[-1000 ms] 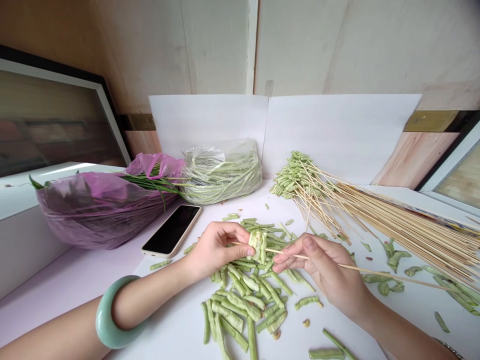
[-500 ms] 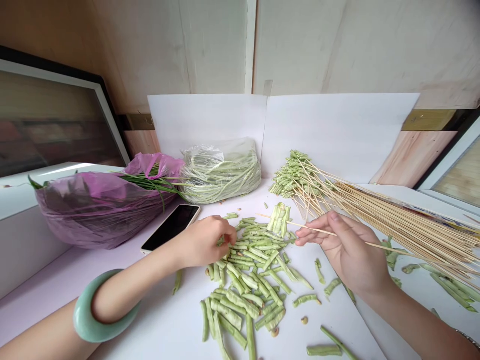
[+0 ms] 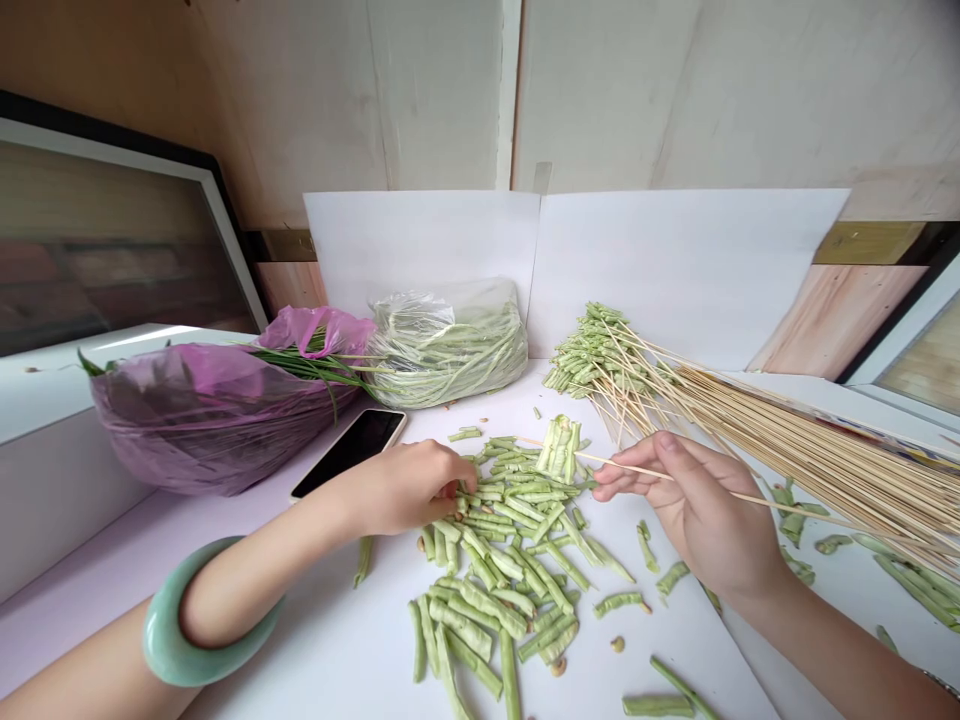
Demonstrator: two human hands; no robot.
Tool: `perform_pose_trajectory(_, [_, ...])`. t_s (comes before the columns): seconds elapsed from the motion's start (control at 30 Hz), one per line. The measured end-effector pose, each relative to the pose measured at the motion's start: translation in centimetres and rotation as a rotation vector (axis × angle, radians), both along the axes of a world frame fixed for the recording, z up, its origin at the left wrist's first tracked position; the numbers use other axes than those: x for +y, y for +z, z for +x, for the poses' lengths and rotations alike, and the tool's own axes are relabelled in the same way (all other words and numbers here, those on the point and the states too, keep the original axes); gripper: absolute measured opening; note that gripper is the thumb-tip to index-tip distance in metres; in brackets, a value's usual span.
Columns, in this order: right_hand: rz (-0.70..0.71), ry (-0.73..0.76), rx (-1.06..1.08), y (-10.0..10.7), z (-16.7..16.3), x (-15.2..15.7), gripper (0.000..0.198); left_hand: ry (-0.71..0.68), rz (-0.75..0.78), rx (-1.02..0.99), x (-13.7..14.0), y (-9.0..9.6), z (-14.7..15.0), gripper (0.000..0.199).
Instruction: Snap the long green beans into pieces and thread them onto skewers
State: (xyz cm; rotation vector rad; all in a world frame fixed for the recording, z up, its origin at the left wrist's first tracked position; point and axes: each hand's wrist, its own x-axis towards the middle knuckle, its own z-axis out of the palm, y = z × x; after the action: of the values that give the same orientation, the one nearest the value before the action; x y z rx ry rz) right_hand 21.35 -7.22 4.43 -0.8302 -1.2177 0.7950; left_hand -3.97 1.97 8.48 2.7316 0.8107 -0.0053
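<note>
My right hand [image 3: 709, 510] pinches a bamboo skewer [image 3: 630, 467] between thumb and fingers, its point to the left. Several short green bean pieces [image 3: 559, 447] are threaded side by side near the skewer's tip, above the pile. My left hand [image 3: 416, 485], with a pale green bangle [image 3: 169, 625] on its arm, is at the left side of a loose pile of cut bean pieces [image 3: 517, 570]. Its fingers are curled down into the pile; their tips are partly hidden, and I cannot see what is between them.
Behind the pile lie filled bean skewers [image 3: 592, 350], with a bundle of bare skewers [image 3: 795, 450] to the right. A clear bag of long beans [image 3: 457, 350], a purple bag of greens [image 3: 217, 430] and a phone [image 3: 349, 450] are at the left. Bean scraps [image 3: 671, 575] lie nearby.
The view has shifted slightly. My left hand has dipped a little at the pile, its fingers still curled. My right hand keeps hold of the skewer, with the bean pieces in the same place.
</note>
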Motion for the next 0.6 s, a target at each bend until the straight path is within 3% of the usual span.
perform_pose_trajectory(0.13, [0.007,0.010,0.001,-0.1,-0.1,0.0,0.027,0.076,-0.080,-0.325,0.3,-0.6,0.2,0.015])
perform_pose_trajectory(0.3, [0.015,0.098,0.013,0.0,-0.4,-0.2,0.027,0.220,-0.539,-0.840,0.7,-2.3,1.0,0.021])
perform_pose_trajectory(0.47, [-0.012,0.131,-0.024,0.2,-0.8,-0.4,0.029,0.274,-0.821,-1.025,0.5,-2.6,1.4,0.035])
perform_pose_trajectory(0.6, [-0.022,0.143,-0.059,0.1,-1.0,-0.5,0.030,0.312,-0.886,-1.073,0.2,-2.4,1.4,0.036])
